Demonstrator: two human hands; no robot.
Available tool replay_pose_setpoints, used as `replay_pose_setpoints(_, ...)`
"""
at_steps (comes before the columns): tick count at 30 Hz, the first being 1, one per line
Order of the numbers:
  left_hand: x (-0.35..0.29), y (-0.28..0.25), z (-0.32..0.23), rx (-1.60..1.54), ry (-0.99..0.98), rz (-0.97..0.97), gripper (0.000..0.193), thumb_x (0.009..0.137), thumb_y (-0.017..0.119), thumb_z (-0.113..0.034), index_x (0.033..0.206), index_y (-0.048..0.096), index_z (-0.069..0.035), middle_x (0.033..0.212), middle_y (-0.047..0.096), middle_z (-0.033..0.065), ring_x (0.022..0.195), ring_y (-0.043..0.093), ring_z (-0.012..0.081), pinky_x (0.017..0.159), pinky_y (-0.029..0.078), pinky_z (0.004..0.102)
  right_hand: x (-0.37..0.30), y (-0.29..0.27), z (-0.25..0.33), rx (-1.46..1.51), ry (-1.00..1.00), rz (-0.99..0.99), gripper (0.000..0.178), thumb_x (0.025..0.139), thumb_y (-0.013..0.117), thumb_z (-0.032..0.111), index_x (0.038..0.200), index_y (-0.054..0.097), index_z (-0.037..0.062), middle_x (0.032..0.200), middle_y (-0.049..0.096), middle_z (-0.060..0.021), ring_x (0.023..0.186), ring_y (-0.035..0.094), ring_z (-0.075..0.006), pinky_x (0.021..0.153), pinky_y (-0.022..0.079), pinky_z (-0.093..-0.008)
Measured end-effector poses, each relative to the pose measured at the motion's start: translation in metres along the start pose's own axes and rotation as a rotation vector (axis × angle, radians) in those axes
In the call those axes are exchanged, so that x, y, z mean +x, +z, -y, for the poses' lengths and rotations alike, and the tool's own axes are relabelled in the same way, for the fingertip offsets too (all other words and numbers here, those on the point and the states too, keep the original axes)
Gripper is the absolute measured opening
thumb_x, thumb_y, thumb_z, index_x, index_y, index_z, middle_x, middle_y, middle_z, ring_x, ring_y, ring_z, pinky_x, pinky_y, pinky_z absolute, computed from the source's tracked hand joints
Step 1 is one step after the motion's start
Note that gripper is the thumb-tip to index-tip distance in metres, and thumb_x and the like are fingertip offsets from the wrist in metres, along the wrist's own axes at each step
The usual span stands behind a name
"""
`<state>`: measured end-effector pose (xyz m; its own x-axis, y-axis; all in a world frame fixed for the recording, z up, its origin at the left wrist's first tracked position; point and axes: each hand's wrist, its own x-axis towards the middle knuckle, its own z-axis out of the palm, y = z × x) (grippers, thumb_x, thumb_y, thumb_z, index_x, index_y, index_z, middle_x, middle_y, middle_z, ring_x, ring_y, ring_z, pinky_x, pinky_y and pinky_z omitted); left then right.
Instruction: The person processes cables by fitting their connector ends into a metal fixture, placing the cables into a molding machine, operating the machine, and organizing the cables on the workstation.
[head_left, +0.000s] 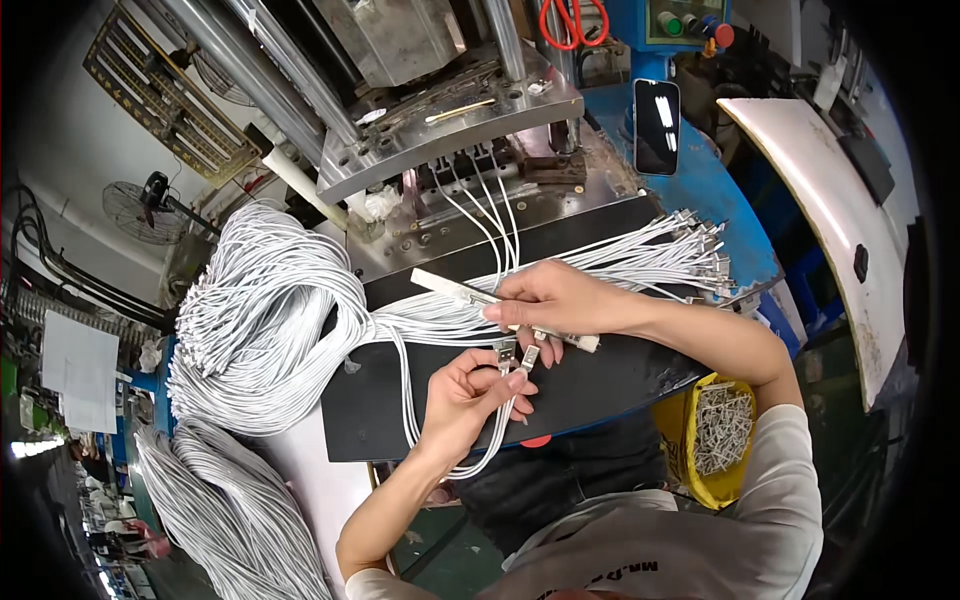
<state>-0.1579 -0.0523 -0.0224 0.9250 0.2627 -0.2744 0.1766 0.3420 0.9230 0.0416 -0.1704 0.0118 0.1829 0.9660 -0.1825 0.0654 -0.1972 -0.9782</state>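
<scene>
My left hand [465, 395] is closed round the ends of several white cables, with metal plug connectors [530, 358] sticking up between thumb and fingers. Just above, my right hand [560, 300] grips a slim, pale, flat stick-like tool [440, 287]; its exact kind is unclear. Some of the right fingers come down close to the plugs, and whether they touch them is hard to see. Behind the hands, white cables [500, 225] run into black pieces under the metal plate of a press [450, 130]. A bunch of cables with metal ends [700, 255] lies to the right.
A big coiled bundle of white cables [270, 310] covers the left side, with another bundle [230, 500] below. At the right stand a phone [656, 127] and, lower, a yellow bin [690, 450] of small metal parts. Red-handled scissors [575, 35] hang near the press's control box [685, 22].
</scene>
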Motion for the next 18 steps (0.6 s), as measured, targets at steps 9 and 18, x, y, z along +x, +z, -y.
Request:
replay_pose_setpoints(9, 0.001, 0.002, -0.004, 0.034, -0.024, -0.001, 0.018, 0.097, 0.072, -0.003, 0.107, 0.058, 0.002, 0.094, 0.076, 0.0203, 0.074, 0.074, 0.0211, 0.065, 0.061, 0.0324, -0.008, 0.006, -0.003, -0.098, 0.001, -0.094, 0.049, 0.106, 0.059, 0.040, 0.086, 0.066, -0.0041, 0.064, 0.066, -0.0096, 0.048, 0.068, -0.0184, 0.040, 0.050, -0.0293)
replay_pose_setpoints(18, 0.000, 0.004, -0.003, -0.027, 0.010, -0.078, 0.015, 0.097, 0.072, -0.006, 0.103, 0.062, 0.003, 0.093, 0.076, 0.0204, 0.073, 0.074, 0.0210, 0.065, 0.061, 0.0320, -0.010, 0.004, -0.007, 0.157, 0.067, -0.028, 0.043, 0.108, 0.057, 0.039, 0.096, 0.068, -0.0012, 0.063, 0.064, -0.0057, 0.042, 0.057, -0.0100, 0.037, 0.041, -0.0244)
